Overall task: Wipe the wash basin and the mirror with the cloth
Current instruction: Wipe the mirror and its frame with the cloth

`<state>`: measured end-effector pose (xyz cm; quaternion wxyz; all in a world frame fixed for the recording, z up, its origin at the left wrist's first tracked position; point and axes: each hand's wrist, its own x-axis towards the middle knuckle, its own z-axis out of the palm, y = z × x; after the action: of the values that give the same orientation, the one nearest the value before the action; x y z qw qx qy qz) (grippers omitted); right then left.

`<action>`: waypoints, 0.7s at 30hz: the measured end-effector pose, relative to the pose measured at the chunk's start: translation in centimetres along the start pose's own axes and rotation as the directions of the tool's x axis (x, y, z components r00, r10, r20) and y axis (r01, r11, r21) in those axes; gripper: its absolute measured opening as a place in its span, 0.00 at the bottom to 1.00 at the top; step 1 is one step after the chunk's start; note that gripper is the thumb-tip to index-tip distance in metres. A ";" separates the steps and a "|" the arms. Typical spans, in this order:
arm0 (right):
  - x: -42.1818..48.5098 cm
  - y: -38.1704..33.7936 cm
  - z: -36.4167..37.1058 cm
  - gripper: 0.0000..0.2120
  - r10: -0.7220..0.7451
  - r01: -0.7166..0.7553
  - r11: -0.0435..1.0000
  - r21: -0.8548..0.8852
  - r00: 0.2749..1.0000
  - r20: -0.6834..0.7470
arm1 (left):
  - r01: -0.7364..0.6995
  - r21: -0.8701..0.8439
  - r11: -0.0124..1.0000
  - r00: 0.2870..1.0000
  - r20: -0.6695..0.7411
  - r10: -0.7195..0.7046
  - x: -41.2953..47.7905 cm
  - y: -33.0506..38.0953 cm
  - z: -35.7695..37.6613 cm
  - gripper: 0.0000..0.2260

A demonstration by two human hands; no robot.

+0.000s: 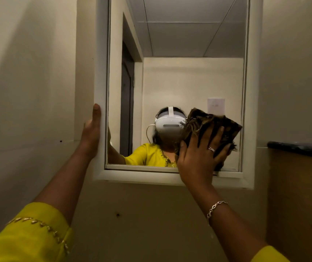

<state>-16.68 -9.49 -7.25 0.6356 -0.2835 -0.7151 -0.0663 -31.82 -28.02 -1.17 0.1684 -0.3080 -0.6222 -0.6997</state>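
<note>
Cloth (211, 125) under right hand (198, 156) on mirror (189, 76); left hand (91, 135) grips frame

We see the mirror (189, 82) upright in its white frame on the wall. The dark brown patterned cloth (211, 127), bunched up, is pressed flat against the glass near the mirror's lower right corner.

We see a dim, yellowish picture; left of the mirror (176, 82) a broad soft shadow crosses the wall (28, 91), straight lines bow near the edges, detail slightly soft.
</note>
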 end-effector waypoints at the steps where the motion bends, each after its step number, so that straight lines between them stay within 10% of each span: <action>1: -0.4 -0.6 0.1 0.27 -0.058 0.058 0.998 0.001 0.998 -0.005 | 0.002 -0.010 1.000 1.000 0.005 -0.002 0.0 0.0 -0.1 0.27; 21: -1.5 -8.7 1.6 0.20 -0.877 0.854 0.481 0.200 0.475 0.078 | -0.057 -0.051 0.997 0.998 -0.022 0.056 -0.5 0.9 0.1 0.17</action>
<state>-22.27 -16.45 -6.66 0.4688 0.1552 -0.8138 -0.3064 -30.87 -28.15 -0.78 0.1865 -0.3223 -0.5931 -0.7139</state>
